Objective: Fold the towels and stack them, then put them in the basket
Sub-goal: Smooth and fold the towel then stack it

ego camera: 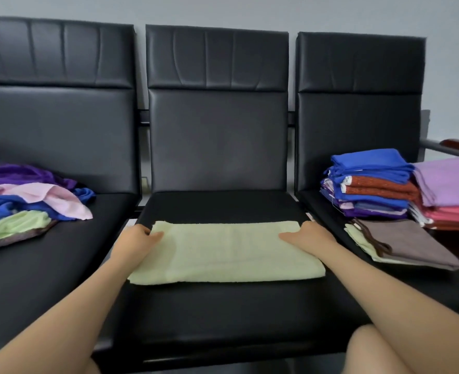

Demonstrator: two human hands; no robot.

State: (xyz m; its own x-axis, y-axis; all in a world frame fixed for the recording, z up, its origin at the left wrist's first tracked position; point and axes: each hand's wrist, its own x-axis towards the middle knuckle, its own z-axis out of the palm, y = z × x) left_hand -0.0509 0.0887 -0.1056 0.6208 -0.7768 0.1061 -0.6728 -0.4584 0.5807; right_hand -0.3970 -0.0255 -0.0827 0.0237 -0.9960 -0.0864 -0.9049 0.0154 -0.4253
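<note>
Towel [227,251], pale green and half-folded, is lying across the middle seat [223,314] at frame centre, long axis running left to right. Left hand [139,236] and right hand [305,234] are each pinching a short end, forearms reaching in symmetrically from below.

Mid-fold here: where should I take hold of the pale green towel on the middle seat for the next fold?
Probably the two short ends of the pale green towel, coming in from left and right. It lies flat as a wide strip across the middle seat, and the left hand and right hand already rest at those far corners.
</note>
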